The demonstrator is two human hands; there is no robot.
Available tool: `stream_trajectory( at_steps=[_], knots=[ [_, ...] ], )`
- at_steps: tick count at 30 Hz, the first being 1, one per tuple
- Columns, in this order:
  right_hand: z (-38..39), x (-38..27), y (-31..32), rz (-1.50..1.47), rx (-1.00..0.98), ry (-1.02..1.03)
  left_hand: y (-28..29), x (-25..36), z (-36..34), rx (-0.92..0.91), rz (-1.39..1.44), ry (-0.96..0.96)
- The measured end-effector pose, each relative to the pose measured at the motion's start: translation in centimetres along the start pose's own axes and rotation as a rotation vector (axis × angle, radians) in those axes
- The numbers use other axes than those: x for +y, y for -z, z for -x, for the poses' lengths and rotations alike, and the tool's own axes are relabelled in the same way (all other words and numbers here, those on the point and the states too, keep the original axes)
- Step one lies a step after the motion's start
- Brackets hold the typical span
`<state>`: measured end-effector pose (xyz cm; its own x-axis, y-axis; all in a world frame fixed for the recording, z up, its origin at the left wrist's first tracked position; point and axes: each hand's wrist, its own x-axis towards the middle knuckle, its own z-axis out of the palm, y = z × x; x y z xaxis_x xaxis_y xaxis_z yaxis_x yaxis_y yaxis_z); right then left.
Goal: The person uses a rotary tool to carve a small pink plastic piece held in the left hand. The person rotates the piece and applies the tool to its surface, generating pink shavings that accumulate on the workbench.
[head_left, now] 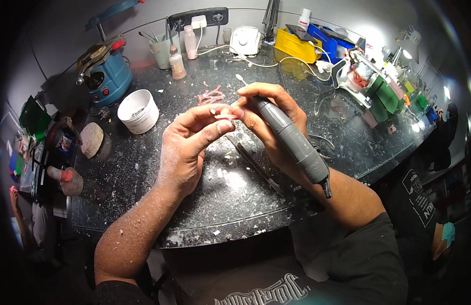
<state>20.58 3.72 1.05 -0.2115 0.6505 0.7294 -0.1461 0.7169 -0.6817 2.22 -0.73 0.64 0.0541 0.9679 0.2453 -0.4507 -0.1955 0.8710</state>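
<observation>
Pinching a small pink and whitish piece (225,116) between thumb and forefinger, the left grip (187,134) is closed down to the thickness of the piece, its other fingers curled in underneath. The right grip (291,109) wraps a dark grey handpiece (291,140) along its front half, and its thumb reaches across to the piece's right end, seemingly touching it. A pale tip (240,79) shows just past the right forefinger and seems to belong to the handpiece; it points away from the piece.

The piece sits in the air above the bench (195,223), between the two grips. It looks very light and stiff, thin enough to crack if squeezed hard or bent, so a soft pinch on its broad faces, close to the edge, probably suits it best. Pale dust coats the left grip and likely makes the hold a little slippery; a second fingertip bracing the far end helps against twisting. Much of the piece is covered by fingertips, so its full outline cannot be told.

The handpiece looks rigid and noticeably heavier, its rear end sloping down past the right wrist; holding it near the front, as here, should give the finest control.

Just beyond the left grip lie pink scraps (211,95), thin and probably brittle. Below and between the grips rests a slim metal tool (256,168).
</observation>
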Motion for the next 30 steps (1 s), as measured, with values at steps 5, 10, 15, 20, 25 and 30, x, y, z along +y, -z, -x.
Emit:
stream_trajectory(
  at_steps=[5, 10, 15, 20, 25, 30],
  knots=[
    [0.1, -1.0, -0.6, 0.012, 0.010, -0.098, -0.1, 0.0, 0.3, 0.074, -0.088, -0.119],
    [0.2, -0.5, 0.8, -0.009, -0.056, -0.094, 0.2, -0.1, 0.1, 0.101, -0.107, -0.201],
    [0.8, -0.7, -0.6, -0.231, -0.008, -0.162, 0.0, -0.1, 0.3, 0.116, -0.117, -0.257],
    [1.0, -0.1, -0.3, -0.141, -0.055, -0.124, 0.3, -0.5, 0.4, 0.132, -0.189, -0.261],
    [1.1, 0.0, -0.5, -0.162, -0.042, -0.168, -0.2, -0.3, 0.8, 0.130, -0.266, -0.310],
    [0.7, -0.4, -0.7, -0.026, 0.036, -0.024, -0.2, 0.0, 0.7, 0.139, -0.319, -0.331]
  ],
)
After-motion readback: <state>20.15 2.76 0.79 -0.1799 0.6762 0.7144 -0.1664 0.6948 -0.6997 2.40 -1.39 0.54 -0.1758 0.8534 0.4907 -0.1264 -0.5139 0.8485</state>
